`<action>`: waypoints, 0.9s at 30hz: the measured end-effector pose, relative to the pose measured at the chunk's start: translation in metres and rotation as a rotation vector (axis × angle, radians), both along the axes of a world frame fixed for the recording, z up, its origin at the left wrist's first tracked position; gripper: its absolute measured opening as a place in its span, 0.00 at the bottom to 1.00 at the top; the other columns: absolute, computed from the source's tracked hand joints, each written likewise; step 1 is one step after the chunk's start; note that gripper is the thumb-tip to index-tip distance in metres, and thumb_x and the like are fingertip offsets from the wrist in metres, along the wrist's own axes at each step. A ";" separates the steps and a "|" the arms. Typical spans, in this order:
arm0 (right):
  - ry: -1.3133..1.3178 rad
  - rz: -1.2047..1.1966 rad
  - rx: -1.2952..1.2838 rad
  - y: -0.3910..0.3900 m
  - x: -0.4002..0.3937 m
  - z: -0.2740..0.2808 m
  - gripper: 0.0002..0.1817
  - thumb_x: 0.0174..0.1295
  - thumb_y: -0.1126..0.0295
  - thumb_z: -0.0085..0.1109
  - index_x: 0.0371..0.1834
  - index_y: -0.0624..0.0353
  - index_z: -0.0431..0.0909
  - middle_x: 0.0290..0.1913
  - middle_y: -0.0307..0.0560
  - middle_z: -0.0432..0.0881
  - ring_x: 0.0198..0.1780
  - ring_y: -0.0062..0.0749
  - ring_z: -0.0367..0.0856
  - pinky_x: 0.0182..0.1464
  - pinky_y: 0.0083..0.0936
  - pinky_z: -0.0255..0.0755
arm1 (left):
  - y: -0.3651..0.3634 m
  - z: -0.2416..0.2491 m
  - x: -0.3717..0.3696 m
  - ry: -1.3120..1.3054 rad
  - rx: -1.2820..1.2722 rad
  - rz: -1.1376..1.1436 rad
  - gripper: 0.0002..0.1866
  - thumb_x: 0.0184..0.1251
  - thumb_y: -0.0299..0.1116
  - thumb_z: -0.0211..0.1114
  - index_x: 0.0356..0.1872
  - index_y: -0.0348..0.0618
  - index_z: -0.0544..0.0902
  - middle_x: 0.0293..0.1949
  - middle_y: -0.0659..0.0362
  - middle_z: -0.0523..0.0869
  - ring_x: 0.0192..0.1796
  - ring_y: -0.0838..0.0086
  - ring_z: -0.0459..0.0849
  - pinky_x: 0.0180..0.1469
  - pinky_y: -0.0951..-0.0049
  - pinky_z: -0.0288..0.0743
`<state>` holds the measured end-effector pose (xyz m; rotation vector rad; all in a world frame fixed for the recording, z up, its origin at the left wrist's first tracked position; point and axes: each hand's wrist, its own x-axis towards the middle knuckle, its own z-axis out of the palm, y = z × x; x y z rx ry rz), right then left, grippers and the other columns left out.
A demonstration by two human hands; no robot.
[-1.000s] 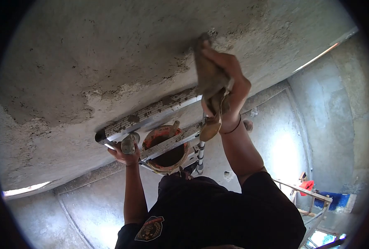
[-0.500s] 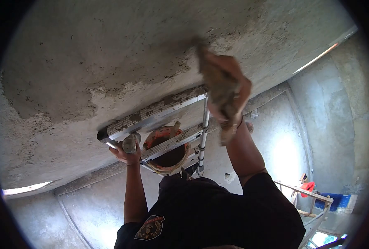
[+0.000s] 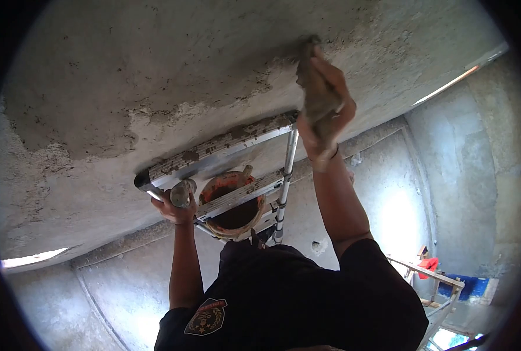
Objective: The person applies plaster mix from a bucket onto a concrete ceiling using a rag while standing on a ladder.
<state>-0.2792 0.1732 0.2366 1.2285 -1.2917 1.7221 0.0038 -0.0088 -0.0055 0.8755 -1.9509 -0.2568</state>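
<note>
My right hand (image 3: 339, 105) is raised to the rough plastered surface (image 3: 155, 64), its fingers wrapped round a mortar-caked, ragged-edged tool (image 3: 319, 96). I cannot tell the tool's exact kind; its dark upper end is close to the plaster, beside a damp patch. Lower on the left, my left hand (image 3: 175, 212) is closed at the upper end of the metal ladder (image 3: 225, 143). A grey rounded, cylinder-like piece (image 3: 182, 193) shows within its grip, next to the ladder's side rail. Between the rungs, an orange-rimmed bucket (image 3: 216, 184) contains dark wet mortar, with a handle-like end sticking up at its edge.
Mortar clings to the ladder's rungs. Grey walls (image 3: 366, 199) surround me, with a bright slit opening (image 3: 448, 83) at upper right and another (image 3: 35, 258) at lower left. At lower right stands a wooden frame (image 3: 430, 272) with a red cloth (image 3: 428, 267) by it.
My right hand and its tool have moved up and slightly right along the plaster. My left hand keeps its grip; the ladder and bucket sit slightly further left in view.
</note>
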 end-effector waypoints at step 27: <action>0.152 -0.087 0.175 -0.017 0.031 0.000 0.30 0.61 0.49 0.52 0.55 0.64 0.79 0.56 0.58 0.82 0.63 0.49 0.77 0.68 0.46 0.67 | 0.000 -0.002 0.002 -0.009 -0.012 -0.011 0.34 0.42 0.44 0.77 0.50 0.39 0.75 0.46 0.42 0.73 0.45 0.45 0.76 0.44 0.50 0.74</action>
